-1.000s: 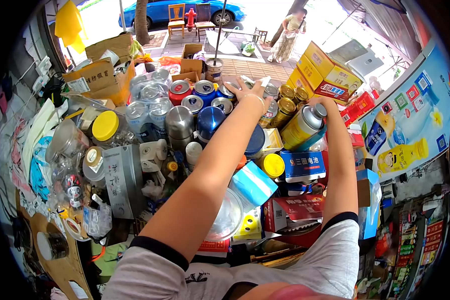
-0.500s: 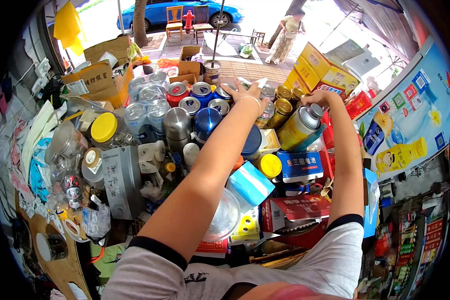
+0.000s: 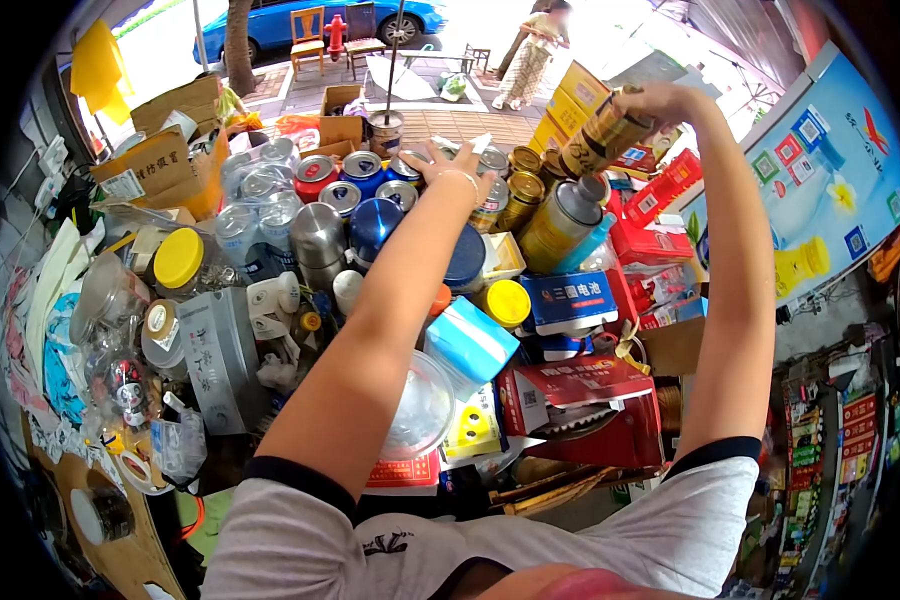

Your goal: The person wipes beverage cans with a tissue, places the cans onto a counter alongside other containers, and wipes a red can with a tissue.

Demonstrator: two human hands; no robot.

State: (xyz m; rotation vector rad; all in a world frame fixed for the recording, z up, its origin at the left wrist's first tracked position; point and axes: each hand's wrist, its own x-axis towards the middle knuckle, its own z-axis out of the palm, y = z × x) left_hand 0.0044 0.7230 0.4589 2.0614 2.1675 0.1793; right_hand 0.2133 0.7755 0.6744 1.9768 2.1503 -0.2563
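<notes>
My left hand (image 3: 450,170) rests with spread fingers over the tops of drink cans, beside a blue can (image 3: 403,168) and a silver-topped can (image 3: 491,162). Raised at the upper right, my right hand (image 3: 660,102) is wrapped round a gold can (image 3: 604,137), which tilts to the left above the crowd of things. Other gold cans (image 3: 523,198) stand between my hands. Below the held can leans a yellow spray can (image 3: 562,228) with a grey cap. A blue battery box (image 3: 570,300) lies nearer to me.
Yellow boxes (image 3: 571,104) stand behind the cans. At the left are clear plastic bottles (image 3: 238,232), a yellow-lidded jar (image 3: 178,257) and an open cardboard box (image 3: 150,165). A poster panel (image 3: 820,170) borders the right side. A person (image 3: 532,55) stands outside.
My right hand has risen from among the cans with a gold can in it. My left hand stays over the cans. The whole view has shifted, with most things now further left.
</notes>
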